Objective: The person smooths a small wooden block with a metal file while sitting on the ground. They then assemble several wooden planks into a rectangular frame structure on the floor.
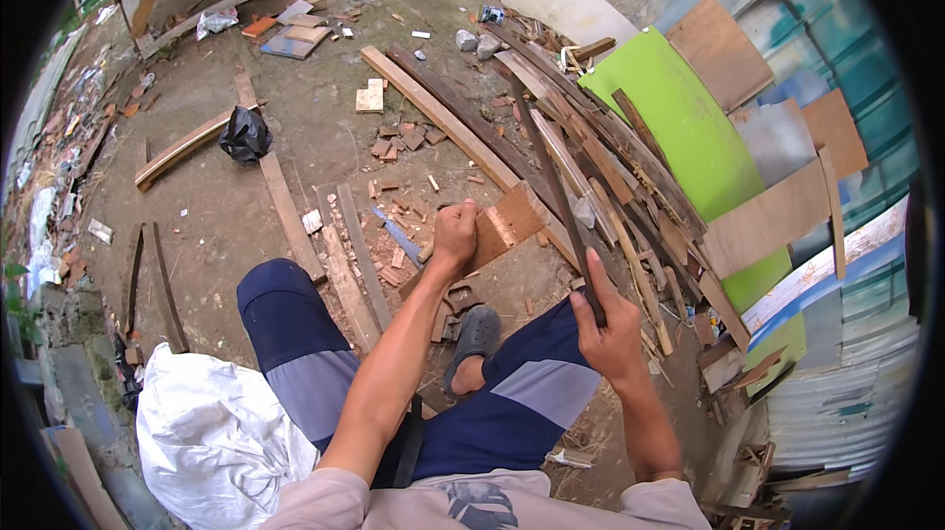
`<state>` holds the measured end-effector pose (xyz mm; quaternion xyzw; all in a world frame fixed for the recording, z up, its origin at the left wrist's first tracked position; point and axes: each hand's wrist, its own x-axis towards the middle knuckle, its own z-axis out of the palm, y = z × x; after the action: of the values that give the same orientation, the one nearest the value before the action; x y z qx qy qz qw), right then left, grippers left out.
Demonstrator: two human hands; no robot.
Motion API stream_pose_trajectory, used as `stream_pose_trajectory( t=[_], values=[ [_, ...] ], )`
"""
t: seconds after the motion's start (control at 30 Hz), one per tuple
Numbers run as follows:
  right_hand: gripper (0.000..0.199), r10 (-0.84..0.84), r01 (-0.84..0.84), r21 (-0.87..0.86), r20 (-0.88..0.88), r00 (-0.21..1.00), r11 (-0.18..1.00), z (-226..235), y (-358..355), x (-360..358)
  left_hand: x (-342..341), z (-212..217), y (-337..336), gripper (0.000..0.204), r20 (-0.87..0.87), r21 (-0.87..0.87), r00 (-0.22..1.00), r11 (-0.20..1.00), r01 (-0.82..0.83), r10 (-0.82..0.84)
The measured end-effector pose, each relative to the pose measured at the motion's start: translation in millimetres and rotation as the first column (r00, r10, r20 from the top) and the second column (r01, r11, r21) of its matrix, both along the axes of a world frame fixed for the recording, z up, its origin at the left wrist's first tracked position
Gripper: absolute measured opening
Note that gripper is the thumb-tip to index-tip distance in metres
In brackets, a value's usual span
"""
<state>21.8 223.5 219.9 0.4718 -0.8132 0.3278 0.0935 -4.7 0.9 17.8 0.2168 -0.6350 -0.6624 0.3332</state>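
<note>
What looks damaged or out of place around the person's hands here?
The wood block in the left hand has a rough, split edge, and chips litter the dirt beside it. The right hand grips a long dark blade.

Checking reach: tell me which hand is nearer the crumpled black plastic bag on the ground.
Left. The left hand, gripping a wooden block, is right of and below the black plastic bag; the right hand, holding a long dark blade, is farther right.

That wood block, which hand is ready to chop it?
Probably the right hand: it grips the long dark blade raised over the wood block. The left hand is busy steadying the block.
</note>
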Motion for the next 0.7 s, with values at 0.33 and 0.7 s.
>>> stream_pose_trajectory(
  t=[0.33, 0.7],
  values=[
    [0.057, -0.090, 0.055, 0.101, 0.382, 0.920, 0.993, -12.4, 8.6, 13.7, 7.4, -14.5, -0.3, 0.044, -0.111, 0.137, 0.990, 0.986, 0.099, -0.084],
    [0.054, -0.012, 0.198, -0.174, 0.723, 0.691, 0.965, -39.6, -19.5, 58.0, 83.5, -18.3, -32.3, 0.043, 0.012, -0.212, 0.996, 0.973, 0.093, -0.092]
  ],
)
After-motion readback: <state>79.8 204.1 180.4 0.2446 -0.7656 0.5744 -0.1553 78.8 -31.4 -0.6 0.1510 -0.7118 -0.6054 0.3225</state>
